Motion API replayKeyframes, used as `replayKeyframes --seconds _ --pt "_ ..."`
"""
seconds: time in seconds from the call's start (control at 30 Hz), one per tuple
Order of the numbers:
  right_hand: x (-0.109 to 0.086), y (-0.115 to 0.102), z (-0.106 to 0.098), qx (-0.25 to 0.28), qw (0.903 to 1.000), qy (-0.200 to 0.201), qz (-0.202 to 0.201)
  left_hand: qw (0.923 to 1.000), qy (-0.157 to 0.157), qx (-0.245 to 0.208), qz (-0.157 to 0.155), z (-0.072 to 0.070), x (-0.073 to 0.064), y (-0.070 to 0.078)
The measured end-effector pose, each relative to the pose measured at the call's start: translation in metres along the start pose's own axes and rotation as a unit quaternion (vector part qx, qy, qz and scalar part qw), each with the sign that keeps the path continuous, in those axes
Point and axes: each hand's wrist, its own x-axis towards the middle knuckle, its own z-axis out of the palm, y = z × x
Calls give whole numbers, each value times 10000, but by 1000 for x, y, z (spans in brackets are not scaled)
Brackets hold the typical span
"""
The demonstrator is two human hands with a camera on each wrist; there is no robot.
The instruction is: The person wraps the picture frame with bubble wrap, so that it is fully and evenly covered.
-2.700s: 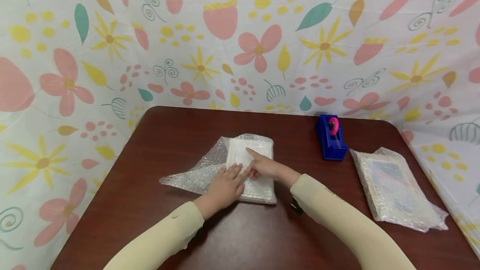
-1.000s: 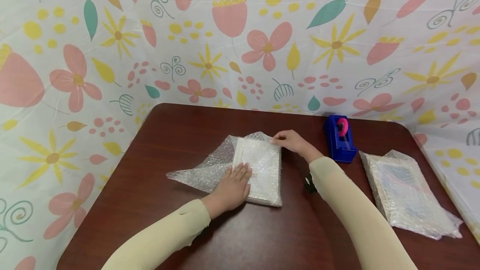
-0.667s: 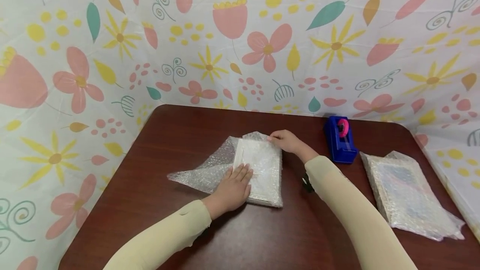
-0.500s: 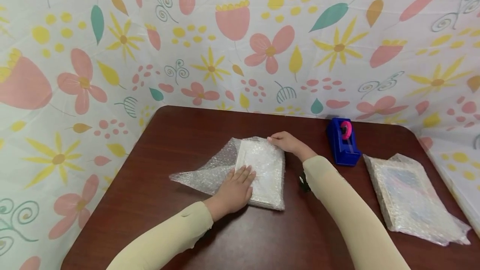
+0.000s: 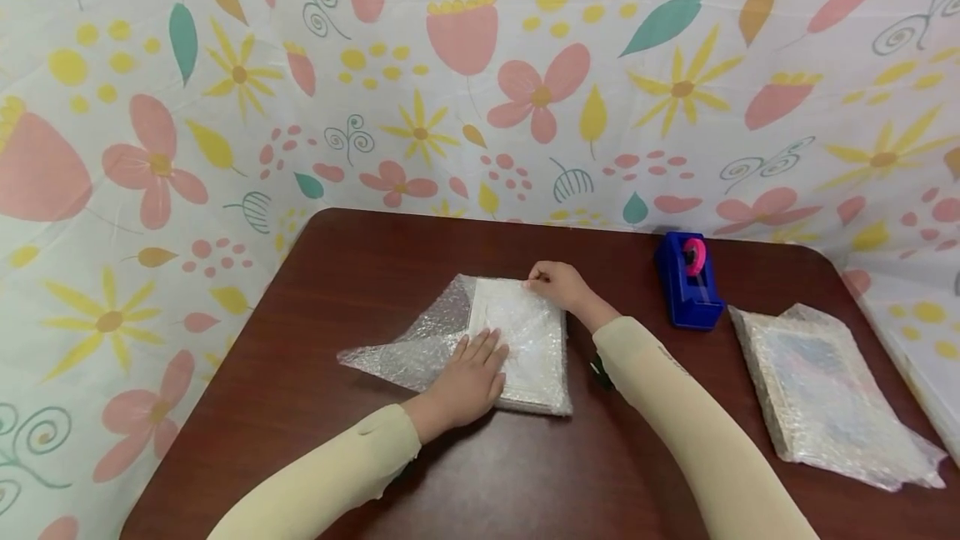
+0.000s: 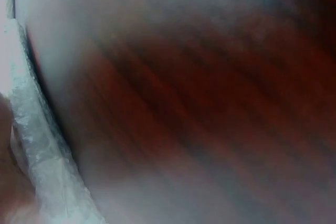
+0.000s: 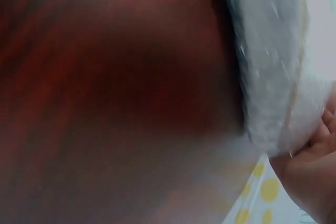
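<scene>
A white rectangular frame (image 5: 517,332), wrapped in bubble wrap, lies on the dark wooden table. My left hand (image 5: 467,377) rests flat on its lower left part, fingers straight. At its far right corner my right hand (image 5: 557,283) pinches the bubble wrap between thumb and fingers. A loose flap of bubble wrap (image 5: 420,340) spreads out to the left of the frame. The left wrist view catches the package's wrapped side (image 6: 42,124) along its left edge. In the right wrist view, the wrapped side (image 7: 273,61) stands beside part of my right hand (image 7: 315,169).
A blue tape dispenser (image 5: 688,286) with a pink core stands at the back right. Another bubble-wrapped frame (image 5: 832,390) lies at the right edge of the table (image 5: 360,257). A floral cloth (image 5: 465,132) hangs behind the table.
My right hand has moved from the frame's middle to its far right corner and taken hold of the wrap. The far flap is now folded over the frame's edge. The left hand stays on top.
</scene>
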Motion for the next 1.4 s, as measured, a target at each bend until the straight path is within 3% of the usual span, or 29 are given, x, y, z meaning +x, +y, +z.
replayKeyframes --seconds 0.23,0.43,0.53,0.67,0.73,0.93,1.07,1.23,1.4 --pt "-1 -4 9 -2 9986 534 -3 9998 -11 -181 121 -2 1 -5" --pt "-3 -6 12 -100 9978 647 68 9995 -32 -64 298 -1 -2 -8" --pt "-6 -10 14 -702 9946 767 11 9994 -25 -23 335 1 -2 -9" --pt "-10 -15 16 -1640 9811 997 -229 9995 12 -83 312 1 -2 -9" --pt "-14 -18 16 -1838 9775 995 -283 9994 24 -107 315 1 -2 -9" --pt "-33 -24 13 -2121 9731 616 -659 9993 8 -81 366 0 -2 -10" --pt "-52 -24 10 -1881 9774 148 -954 9992 -9 -111 378 -1 -2 -12" --pt "-73 -21 18 -1489 9823 -573 -983 9991 -53 -115 408 1 -3 -13" --pt "-79 -26 33 -1661 9801 -786 -753 9990 -9 -22 445 3 -1 -12"
